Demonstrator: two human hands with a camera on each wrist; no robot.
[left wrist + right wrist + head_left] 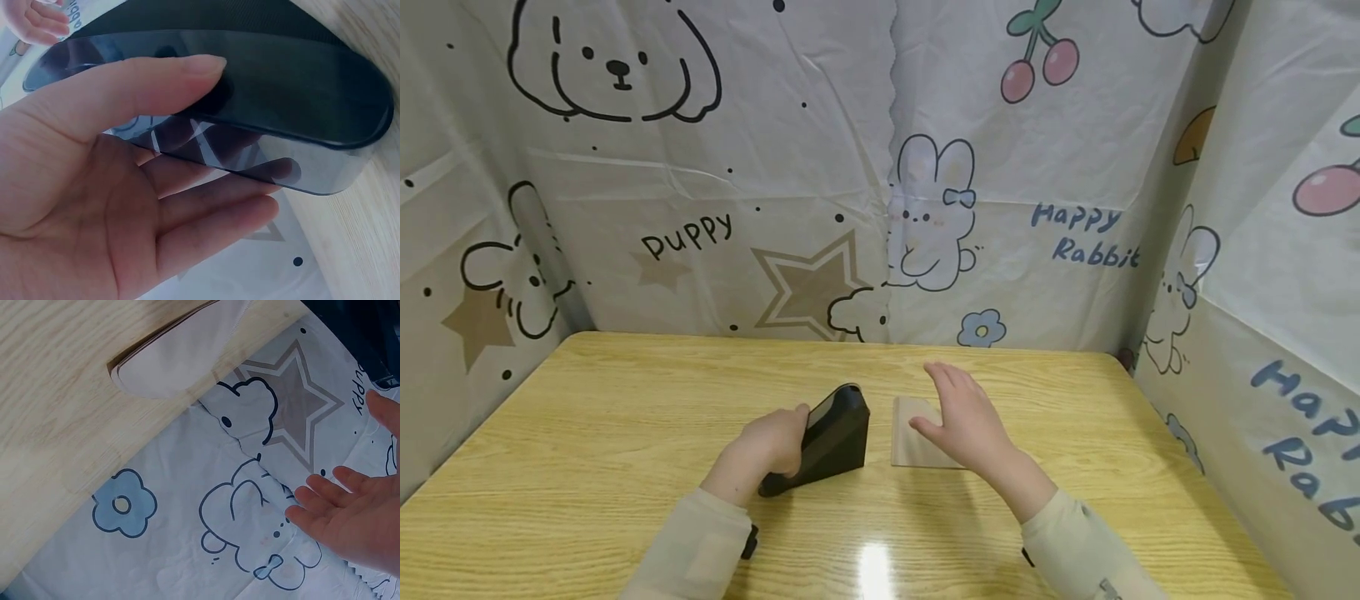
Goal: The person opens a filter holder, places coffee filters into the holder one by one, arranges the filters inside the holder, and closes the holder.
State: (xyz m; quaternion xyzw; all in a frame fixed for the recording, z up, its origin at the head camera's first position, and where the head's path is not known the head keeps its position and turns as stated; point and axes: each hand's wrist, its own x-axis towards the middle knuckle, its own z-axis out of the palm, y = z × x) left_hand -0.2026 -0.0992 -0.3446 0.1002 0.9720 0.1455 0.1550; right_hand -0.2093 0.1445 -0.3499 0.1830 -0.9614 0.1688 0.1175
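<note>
Left fingers (219,234) hold the black case (841,442) between them; right fingers (953,385) stand wide near it.

Left sleeve (688,546): pale beige, long, cuff at wrist; cloth looks plain, slightly creased. Small black block (749,542) at inner side of cuff, angular; fastening hidden. Right sleeve (1078,546): same pale beige, long, cuff at wrist. Grey mark (1108,590) near lower frame edge, cut off, not legible. Black tab (1027,557) at inner cuff edge, mostly hidden. Left hand (767,442): bare; thumbnail (206,64) short, smooth; palm creases distinct. Right hand (966,421): bare, slim fingers.
</note>
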